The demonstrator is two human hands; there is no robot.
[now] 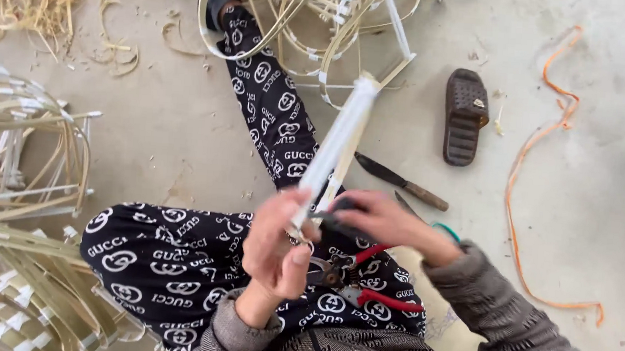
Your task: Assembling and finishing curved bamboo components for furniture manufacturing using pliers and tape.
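Note:
My left hand (pixel 276 245) is closed around the near end of a long pale bamboo strip frame (pixel 341 137) wrapped in white tape, which slants up and away from me. My right hand (pixel 383 218) grips a small dark object at the same near end of the strip, close to my left fingers; blur hides what the object is. Red-handled pliers (pixel 360 274) lie on my lap, on black trousers with a white pattern (pixel 174 261), just below both hands.
A knife with a wooden handle (pixel 402 182) lies on the concrete floor beside my leg. A dark sandal (pixel 465 116) sits further right, near an orange strip (pixel 530 161). Bent bamboo frames are piled at the left (pixel 25 148) and top (pixel 316 14).

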